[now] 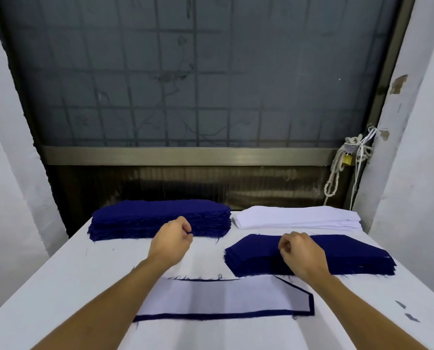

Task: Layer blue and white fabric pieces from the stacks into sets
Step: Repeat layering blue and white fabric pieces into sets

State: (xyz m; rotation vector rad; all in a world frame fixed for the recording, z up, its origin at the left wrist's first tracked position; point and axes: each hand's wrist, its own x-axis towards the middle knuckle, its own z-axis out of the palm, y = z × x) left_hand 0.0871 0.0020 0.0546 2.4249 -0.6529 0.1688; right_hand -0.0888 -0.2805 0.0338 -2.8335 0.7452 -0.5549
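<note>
1. Firstly, at the far left of the white-covered table point(59, 286) sits the tall blue stack point(160, 218), its cut edges frayed; it lies well apart from the near edge.
2. Just in front of that stack is the left hand point(171, 242); its fingers are curled into a loose fist with the thumb against them, and no fabric shows in its grip. Whether it touches the stack behind it I cannot tell.
3. Near and central lies one layered set: a white piece point(218, 296) flat on top of a blue piece point(310, 305), which shows only as a narrow dark border along the near, right and slanted edges.
4. At the far right, just beside the tall blue stack but not touching it, is the white stack point(299, 219) – lower, and fanned slightly at its right end.
5. The right hand point(303, 252) is over the left part of the lower blue stack; its fingers are curled under toward the palm and it grips nothing visible.
6. That lower blue stack point(349, 256) lies between the white stack and the layered set, its near left corner just beside the set's slanted edge.
7. Against the far right wall hangs a knotted white rope point(333, 180) with a brass padlock point(347, 159); two small grey scraps point(410, 317) lie on the table – near the right edge.
</note>
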